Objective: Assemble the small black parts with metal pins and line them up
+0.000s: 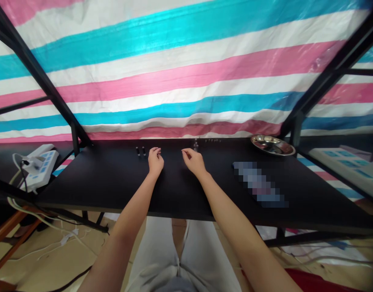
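Note:
My left hand (156, 161) is over the black table, its fingers curled inward and closed. Whatever may be inside it is hidden. Just left of it, two short dark cylinders with silvery ends, one farther left (138, 151) and one nearer (144, 151), stand side by side. Opposite, my right hand (195, 161) has thumb and forefinger pinched together; anything between them is too small to make out. Right behind this hand is a small cluster of silvery pieces (195, 144). A loose row of tiny shiny pieces (212, 140) runs along the table's back edge.
A round metal dish (273, 145) rests at the table's back right. Nearer lies a pixelated bluish object (259, 184). Power strips, one on the left (42, 168) and one on the right (350, 162), flank the black tabletop (98, 182). A striped sheet (180, 81) hangs behind.

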Tool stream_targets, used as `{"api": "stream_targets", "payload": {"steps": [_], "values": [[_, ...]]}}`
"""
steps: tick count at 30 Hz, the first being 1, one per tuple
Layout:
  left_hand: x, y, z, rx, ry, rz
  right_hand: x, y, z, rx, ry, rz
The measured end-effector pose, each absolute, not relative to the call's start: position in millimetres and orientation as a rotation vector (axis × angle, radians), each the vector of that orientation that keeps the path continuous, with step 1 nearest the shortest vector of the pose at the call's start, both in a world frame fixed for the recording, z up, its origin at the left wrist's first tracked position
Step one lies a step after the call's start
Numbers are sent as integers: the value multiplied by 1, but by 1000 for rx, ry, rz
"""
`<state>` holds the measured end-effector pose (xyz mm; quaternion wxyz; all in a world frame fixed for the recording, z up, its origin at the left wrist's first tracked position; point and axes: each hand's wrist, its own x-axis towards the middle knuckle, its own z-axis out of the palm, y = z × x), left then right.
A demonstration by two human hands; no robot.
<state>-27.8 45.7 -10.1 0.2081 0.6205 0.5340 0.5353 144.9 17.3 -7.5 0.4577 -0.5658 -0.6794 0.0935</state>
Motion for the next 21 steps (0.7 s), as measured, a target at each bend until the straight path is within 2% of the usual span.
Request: {"api": "stream_targets", "payload": {"steps": [7, 14, 19, 21], "values": [[-10, 36, -11, 1329, 825, 1346, 122, 21, -18, -1334, -1568, 603], [-10, 35, -6, 1002, 730, 1338, 120, 24, -20, -1342, -1400, 777], [-11, 33, -2, 958, 681, 1332, 117, 23, -15, -1097, -1119, 1213], [-11, 33, -3, 989, 692, 1340, 117, 23, -14, -1000, -1036, 1284]]}}
